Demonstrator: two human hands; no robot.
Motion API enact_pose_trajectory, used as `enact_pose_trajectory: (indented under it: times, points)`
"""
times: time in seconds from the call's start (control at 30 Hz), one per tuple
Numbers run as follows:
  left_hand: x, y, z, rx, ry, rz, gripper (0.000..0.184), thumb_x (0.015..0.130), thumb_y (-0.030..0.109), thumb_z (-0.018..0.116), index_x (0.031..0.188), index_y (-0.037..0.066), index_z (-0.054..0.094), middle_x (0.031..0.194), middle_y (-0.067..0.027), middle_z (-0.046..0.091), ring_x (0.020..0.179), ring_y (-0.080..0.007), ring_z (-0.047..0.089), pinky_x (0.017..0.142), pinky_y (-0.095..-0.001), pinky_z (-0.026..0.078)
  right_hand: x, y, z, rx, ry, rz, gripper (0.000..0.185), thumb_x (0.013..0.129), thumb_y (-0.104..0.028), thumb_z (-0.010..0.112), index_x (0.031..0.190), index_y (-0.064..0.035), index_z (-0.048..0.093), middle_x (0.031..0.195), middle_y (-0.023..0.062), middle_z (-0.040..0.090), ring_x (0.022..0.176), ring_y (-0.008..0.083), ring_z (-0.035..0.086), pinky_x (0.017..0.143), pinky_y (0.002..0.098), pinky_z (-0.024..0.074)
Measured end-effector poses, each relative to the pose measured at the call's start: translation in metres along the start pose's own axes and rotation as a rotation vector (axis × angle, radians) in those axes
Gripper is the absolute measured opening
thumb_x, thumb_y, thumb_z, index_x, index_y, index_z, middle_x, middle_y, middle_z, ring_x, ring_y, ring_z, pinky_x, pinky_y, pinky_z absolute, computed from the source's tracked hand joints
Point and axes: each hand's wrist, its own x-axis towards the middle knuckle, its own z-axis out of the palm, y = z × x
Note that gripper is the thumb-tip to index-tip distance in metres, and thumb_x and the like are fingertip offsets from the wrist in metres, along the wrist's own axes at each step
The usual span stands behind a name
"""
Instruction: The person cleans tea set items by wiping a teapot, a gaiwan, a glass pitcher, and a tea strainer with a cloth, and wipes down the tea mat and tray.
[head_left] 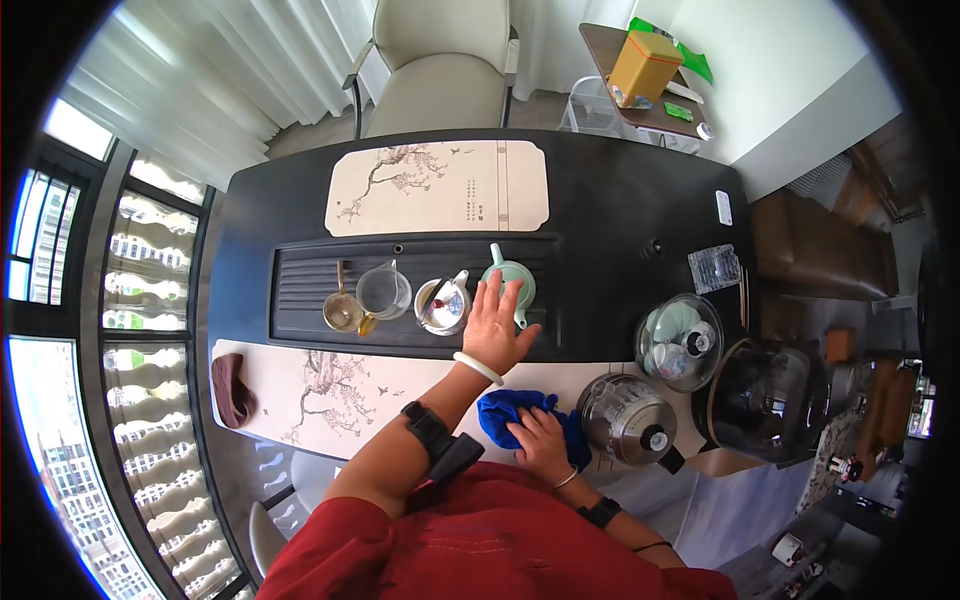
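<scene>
Presently, green teapot (526,288): it stands on the black tea tray (447,256), just at the fingertips of the left hand, which hide a part of it; whether they touch it, I cannot tell.
Left hand (493,325): palm downward, fingers stretched forward and slightly spread, thumb apart to the right; a white bangle (478,368) goes around its wrist.
White pot (443,307): on the same tray, just beside the left hand, to its left.
Glass pitcher (384,290): farther to the left of this hand, with the strainer (343,312) next after it.
Right hand (542,442): it lies upon the blue cloth (500,412), nearer to the body than the left one; whether its fingers pinch the fabric, I cannot tell.
Glass kettle (625,415): near the right hand, on its right side.
Brown cloth (233,390): well apart from both hands, to their left.
</scene>
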Motion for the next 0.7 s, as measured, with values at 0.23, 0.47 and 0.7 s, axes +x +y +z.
enact_pose_trajectory:
  times: [0.23, 0.47, 0.7]
  points:
    - [0.028, 0.002, 0.028, 0.265, -0.143, -0.152, 0.078, 0.067, 0.031, 0.074, 0.132, 0.018, 0.034, 0.142, -0.0201, 0.022, 0.125, -0.05, 0.025, 0.095, -0.0562, 0.035, 0.005, 0.005, -0.012, 0.053, -0.099, -0.041, 0.046, 0.059, -0.013, 0.065, 0.105, -0.0129, 0.062, 0.117, 0.0108, 0.055, 0.107, 0.0289, 0.049, 0.091, 0.0433, 0.0381]
    - [0.03, -0.003, 0.032, 0.341, -0.198, -0.134, 0.069, 0.065, 0.022, 0.072, 0.127, 0.019, 0.041, 0.139, -0.0153, 0.028, 0.126, -0.0462, 0.026, 0.092, -0.0544, 0.039, 0.003, 0.011, -0.013, 0.079, -0.137, -0.068, 0.051, 0.057, -0.016, 0.069, 0.108, -0.0148, 0.06, 0.121, 0.0101, 0.052, 0.109, 0.0285, 0.047, 0.091, 0.0437, 0.0375]
    - [0.017, -0.007, 0.032, 0.318, -0.235, -0.007, 0.064, 0.067, 0.017, 0.068, 0.126, 0.02, 0.045, 0.138, -0.0098, 0.03, 0.126, -0.0407, 0.028, 0.091, -0.0542, 0.038, 0.004, 0.008, -0.015, 0.09, -0.151, -0.045, 0.051, 0.058, -0.015, 0.068, 0.108, -0.0136, 0.06, 0.12, 0.0106, 0.052, 0.11, 0.029, 0.046, 0.092, 0.0439, 0.0364]
